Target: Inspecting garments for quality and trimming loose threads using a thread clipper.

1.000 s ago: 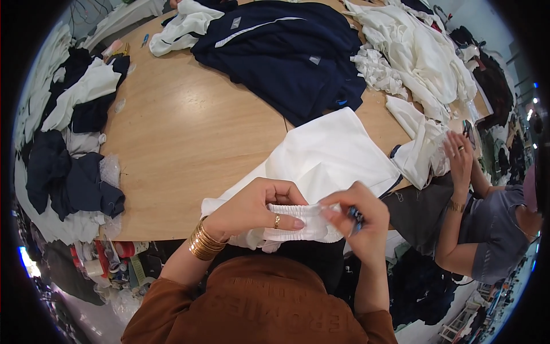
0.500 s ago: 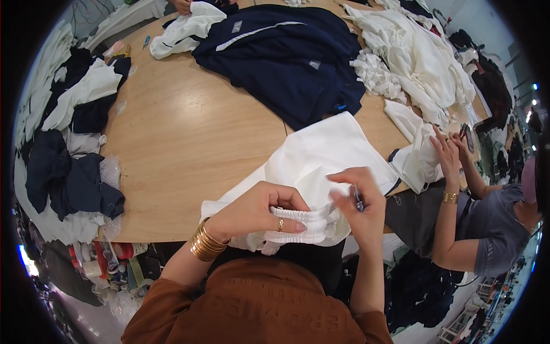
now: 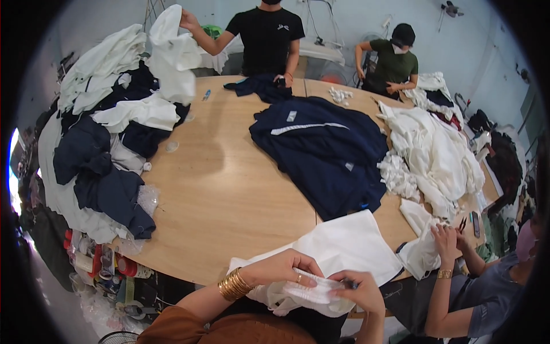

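The head has lifted since a second ago — far more of the room shows now, two people at the far side of the wooden table (image 3: 229, 189) who were out of view before, while both hands stay low at the near edge on the same white garment (image 3: 338, 252). The left hand (image 3: 283, 269), gold bangles (image 3: 234, 284) at the wrist, lies curled over the ribbed white hem (image 3: 312, 292), fingers pressing it flat. The right hand (image 3: 361, 289) pinches that hem from the other end, closed around a small dark tool (image 3: 349, 283) — I can't make out what kind. The garment lies spread at the table's near edge, partly hanging off toward the person. As for progress: this one piece looks mid-check, I'd say, with the navy pile (image 3: 321, 149) and the white heap (image 3: 435, 155) beyond untouched by these hands. A neighbour's hand (image 3: 447, 241) handles another white piece at the right.
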`<state>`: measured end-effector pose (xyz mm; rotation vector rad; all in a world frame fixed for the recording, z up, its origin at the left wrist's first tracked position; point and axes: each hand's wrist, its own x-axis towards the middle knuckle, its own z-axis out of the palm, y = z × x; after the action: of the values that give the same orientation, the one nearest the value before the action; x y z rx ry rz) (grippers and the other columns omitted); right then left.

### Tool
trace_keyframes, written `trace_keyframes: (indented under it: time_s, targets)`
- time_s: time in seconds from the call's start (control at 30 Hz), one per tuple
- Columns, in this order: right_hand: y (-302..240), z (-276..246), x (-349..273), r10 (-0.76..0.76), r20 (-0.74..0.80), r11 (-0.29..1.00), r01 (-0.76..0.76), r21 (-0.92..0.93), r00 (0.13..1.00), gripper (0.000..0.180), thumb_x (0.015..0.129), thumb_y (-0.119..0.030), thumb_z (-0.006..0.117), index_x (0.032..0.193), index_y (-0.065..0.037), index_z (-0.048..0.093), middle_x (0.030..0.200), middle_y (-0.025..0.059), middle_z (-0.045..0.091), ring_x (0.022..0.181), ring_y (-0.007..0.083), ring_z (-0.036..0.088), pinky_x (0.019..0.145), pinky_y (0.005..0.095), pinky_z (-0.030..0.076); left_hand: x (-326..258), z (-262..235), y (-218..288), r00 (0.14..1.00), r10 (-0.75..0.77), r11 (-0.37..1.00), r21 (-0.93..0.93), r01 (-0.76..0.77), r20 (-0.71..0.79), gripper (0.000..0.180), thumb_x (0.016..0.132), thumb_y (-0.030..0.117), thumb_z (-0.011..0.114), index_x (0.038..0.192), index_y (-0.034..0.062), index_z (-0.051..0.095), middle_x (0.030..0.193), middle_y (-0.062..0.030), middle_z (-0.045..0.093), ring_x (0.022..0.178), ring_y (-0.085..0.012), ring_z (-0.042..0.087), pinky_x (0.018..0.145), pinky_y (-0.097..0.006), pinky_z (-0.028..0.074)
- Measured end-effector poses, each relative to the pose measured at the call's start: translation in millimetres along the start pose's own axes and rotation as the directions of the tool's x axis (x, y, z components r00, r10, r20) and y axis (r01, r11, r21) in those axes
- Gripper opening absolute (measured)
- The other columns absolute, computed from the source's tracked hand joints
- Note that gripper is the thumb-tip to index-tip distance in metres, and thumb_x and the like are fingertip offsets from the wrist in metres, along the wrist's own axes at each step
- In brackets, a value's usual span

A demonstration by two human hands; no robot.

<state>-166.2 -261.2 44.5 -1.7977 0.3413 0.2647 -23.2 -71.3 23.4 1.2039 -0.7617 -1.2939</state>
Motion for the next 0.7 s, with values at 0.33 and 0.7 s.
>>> trace_keyframes:
  time_s: [0.33,0.7]
  targets:
    - [-12.5,18.7,25.9,-0.321,-0.359,0.934,0.229,-0.275,0.876,0.022,0.065,-0.010,0.076,0.077,0.002,0.062,0.065,0.0029,0.058,0.062,0.0062,0.048,0.056,0.0219,0.038,-9.6,-2.4,-4.3,0.806,0.494,0.726,0.665,-0.176,-0.326,0.023,0.074,0.018,0.066,0.093,0.0069,0.064,0.088,-0.0131,0.063,0.086,-0.0298,0.059,0.077,-0.035,0.046]
    - [-31.9,22.3,27.2,-0.501,-0.176,0.827,0.409,-0.385,0.847,0.020,0.069,-0.008,0.074,0.081,0.002,0.061,0.061,-0.0019,0.045,0.055,0.0072,0.035,0.050,0.0218,0.030,-32.5,-20.5,-31.0,0.597,0.766,0.338,0.939,-0.056,-0.240,0.017,0.068,0.007,0.060,0.085,0.0101,0.061,0.080,-0.0012,0.056,0.086,-0.0225,0.049,0.069,-0.035,0.040]
